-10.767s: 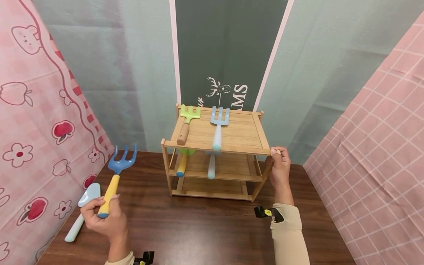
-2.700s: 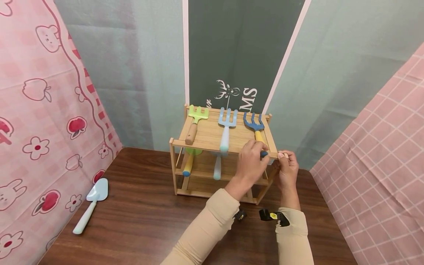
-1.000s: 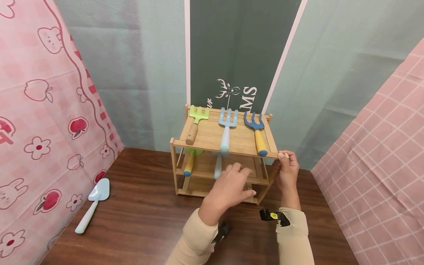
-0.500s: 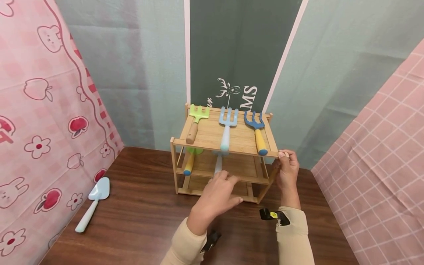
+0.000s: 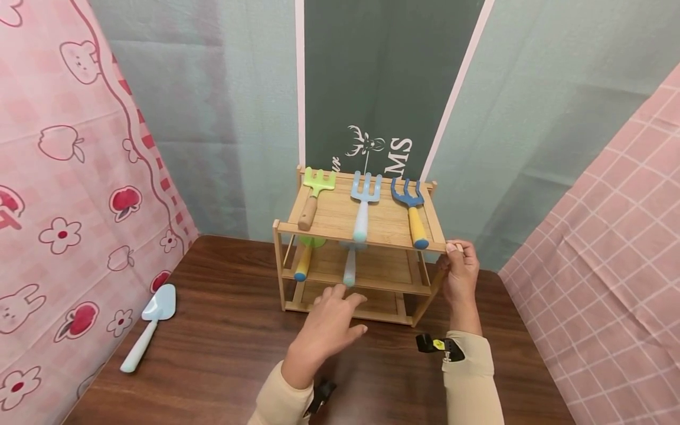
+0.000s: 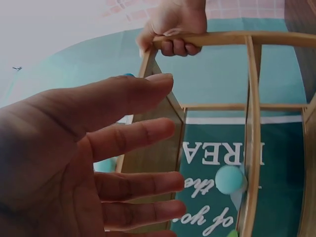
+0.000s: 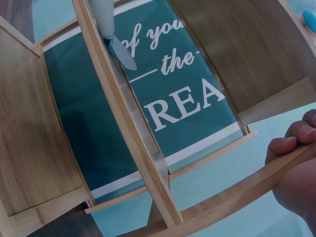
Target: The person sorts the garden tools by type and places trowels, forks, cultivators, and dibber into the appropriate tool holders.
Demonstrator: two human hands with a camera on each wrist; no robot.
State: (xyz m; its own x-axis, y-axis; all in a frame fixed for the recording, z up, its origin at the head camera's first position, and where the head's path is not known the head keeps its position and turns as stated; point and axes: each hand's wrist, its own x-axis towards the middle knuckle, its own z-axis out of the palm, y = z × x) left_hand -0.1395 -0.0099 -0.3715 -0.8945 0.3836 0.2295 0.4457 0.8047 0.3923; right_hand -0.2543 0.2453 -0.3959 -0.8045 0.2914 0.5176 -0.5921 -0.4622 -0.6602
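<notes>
My right hand [image 5: 461, 273] grips the front right corner of a three-tier wooden rack [image 5: 392, 223]; its fingers [image 7: 301, 132] curl round the post in the right wrist view. My left hand [image 5: 325, 328] hovers before the rack's lower tiers, holding nothing, fingers spread in the left wrist view. Across the top tier lie a green hand fork [image 5: 319, 185] with a wooden handle, a light blue hand fork [image 5: 362, 215] and a dark blue hand fork [image 5: 417, 226] with a yellow handle. On the middle tier are a yellow-handled tool [image 5: 304, 263] and a pale-handled tool [image 5: 349, 267], heads mostly hidden.
A light blue trowel [image 5: 144, 336] lies on the dark wood table [image 5: 223, 354] at the left, close to the pink patterned curtain [image 5: 64, 236]. Behind the rack hangs a grey-green cloth [image 5: 255, 118]; a pink checked cloth [image 5: 611, 248] borders the right side.
The left hand carried the dark blue fork onto the top tier's right side and released it. It has since drawn back down and left. The right hand kept its grip on the rack.
</notes>
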